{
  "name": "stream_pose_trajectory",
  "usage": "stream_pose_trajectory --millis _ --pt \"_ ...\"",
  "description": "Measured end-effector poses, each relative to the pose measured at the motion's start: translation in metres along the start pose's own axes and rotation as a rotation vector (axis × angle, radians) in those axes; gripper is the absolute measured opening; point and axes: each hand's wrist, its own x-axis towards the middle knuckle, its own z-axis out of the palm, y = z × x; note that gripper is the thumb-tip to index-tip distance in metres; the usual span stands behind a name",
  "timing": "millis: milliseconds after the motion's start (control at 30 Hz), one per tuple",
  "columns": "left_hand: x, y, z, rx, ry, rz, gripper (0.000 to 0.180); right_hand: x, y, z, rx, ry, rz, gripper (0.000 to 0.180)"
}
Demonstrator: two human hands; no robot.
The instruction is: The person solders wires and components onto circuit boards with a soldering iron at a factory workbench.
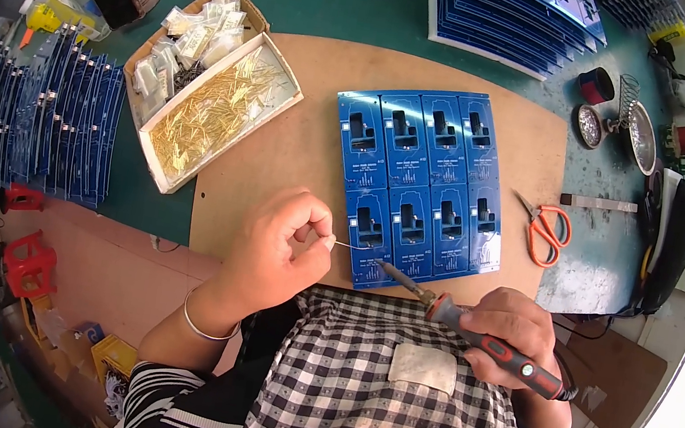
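A blue circuit board panel (418,181) with rows of repeated cut-out sections lies flat on a brown board in front of me. My right hand (510,335) grips a grey and red soldering iron (487,342); its tip rests at or just over the panel's near left section. Between thumb and forefinger, my left hand (290,242) pinches a thin wire, seemingly solder (342,243), whose end reaches the panel close to the iron's tip. Whether the tip and wire touch is too small to tell.
Left of the brown work board (286,117) stands a cardboard box (284,103) with gold pins and small bags. Orange-handled scissors (547,236) lie right of the panel. Stacked blue panels (47,117) stand far left, more (513,18) at the back. A metal dish (640,137) sits right.
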Motion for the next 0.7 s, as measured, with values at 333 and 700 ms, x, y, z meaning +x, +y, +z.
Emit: stream_pose_trajectory --millis 333,700 --pt "0.002 -0.005 0.000 0.033 -0.071 -0.013 0.011 0.011 0.001 0.005 -0.040 -0.106 0.015 0.034" --pt "0.001 -0.005 -0.002 -0.033 -0.006 -0.061 0.010 0.011 0.002 0.006 -0.027 -0.069 0.032 0.032"
